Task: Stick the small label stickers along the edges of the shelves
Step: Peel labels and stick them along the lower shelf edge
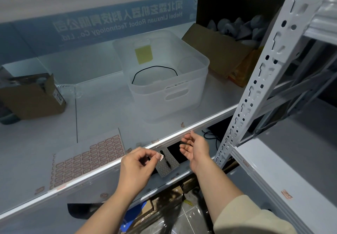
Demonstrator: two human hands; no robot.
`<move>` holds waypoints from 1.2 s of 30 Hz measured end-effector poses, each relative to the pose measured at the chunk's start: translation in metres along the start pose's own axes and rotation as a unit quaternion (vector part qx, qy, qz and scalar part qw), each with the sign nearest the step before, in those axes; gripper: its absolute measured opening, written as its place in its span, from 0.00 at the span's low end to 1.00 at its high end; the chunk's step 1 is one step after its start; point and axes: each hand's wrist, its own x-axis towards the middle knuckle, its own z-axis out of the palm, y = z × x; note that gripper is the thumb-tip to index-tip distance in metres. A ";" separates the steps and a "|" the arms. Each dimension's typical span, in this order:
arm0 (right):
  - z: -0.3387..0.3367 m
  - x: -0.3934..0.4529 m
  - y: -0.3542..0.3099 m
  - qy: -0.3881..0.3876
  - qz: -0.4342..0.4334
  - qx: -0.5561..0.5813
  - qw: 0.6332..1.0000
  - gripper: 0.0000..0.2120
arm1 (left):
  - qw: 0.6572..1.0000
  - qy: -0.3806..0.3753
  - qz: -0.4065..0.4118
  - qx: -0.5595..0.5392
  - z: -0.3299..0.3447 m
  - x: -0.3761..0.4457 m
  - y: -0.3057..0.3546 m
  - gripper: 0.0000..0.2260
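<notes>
1 small red-bordered white label sticker [159, 155] is pinched at the fingertips of the left hand [135, 168], just below the pale metal shelf edge [102, 168]. Right hand [196, 149] is open, palm up, empty, close beside the left and touching that edge. Backing sheet of red-outlined labels [87, 159] lies on the shelf above the left hand. Judgement: sticker is near weightless, limp, adhesive on 1 face; likely to curl or cling to skin. Hold by 1 corner only, press from that end outward.
</notes>
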 end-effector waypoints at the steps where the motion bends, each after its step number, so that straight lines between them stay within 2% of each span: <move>1: 0.000 0.000 0.000 0.002 0.000 0.003 1.000 0.14 | 1.000 0.002 0.000 0.002 0.000 0.000 0.000 0.04; 12: 0.003 0.003 0.001 0.012 -0.036 -0.043 0.998 0.12 | 1.000 0.002 -0.005 0.012 -0.001 -0.002 -0.003 0.04; 19: 0.005 0.005 -0.006 0.050 -0.048 -0.079 0.994 0.08 | 1.000 -0.005 -0.011 0.015 -0.002 -0.003 -0.004 0.03; 28: 0.009 0.010 -0.007 0.085 -0.047 -0.064 0.993 0.09 | 1.000 -0.009 -0.013 0.013 0.000 -0.005 -0.001 0.02; 36: 0.008 0.009 -0.002 0.079 -0.048 -0.057 0.994 0.10 | 1.000 0.006 -0.022 0.003 -0.005 -0.005 0.000 0.03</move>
